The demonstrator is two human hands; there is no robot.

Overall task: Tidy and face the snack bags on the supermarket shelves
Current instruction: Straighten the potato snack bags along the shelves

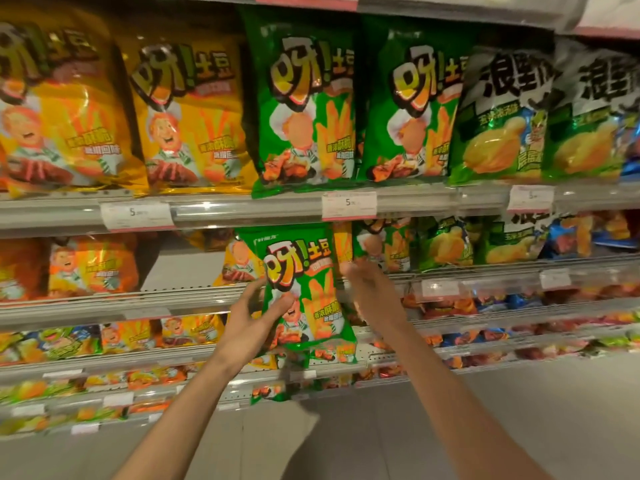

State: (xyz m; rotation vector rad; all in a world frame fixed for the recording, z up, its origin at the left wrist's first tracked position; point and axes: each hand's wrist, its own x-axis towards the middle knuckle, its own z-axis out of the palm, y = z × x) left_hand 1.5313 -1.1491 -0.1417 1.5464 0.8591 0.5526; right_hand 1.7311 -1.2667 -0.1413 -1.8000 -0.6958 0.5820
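Risk first, nearest the camera: green bag pinched only at its lower left edge by left hand, thumb on the printed front, fingers hidden behind. Held upright in the air, in front of the second shelf and not resting on it. Could slip or swing, since 1 hand at 1 corner carries all of it. Could also crush the contents if squeezed harder to stop a slide.

Right hand blurred, fingers spread and loose, just beside the bag's right edge. Cannot tell whether touching the bag or merely near it; seemingly gripping nothing.

Behind the bag, second shelf with a bare gap to the left, next to an orange bag. Pushed into the wrong slot, the green bag would sit among orange ones instead of beside the small green bags to the right. Shoved in fast, could topple neighbours or end up tilted, face turned away.

Farther up, top shelf with 2 large green bags, the left one overhanging the shelf lip and liable to fall if knocked.

Hard to make out: price tags beyond a "5", lower shelves smeared by blur, rows behind the front bags hidden, far left and right bags cut off.
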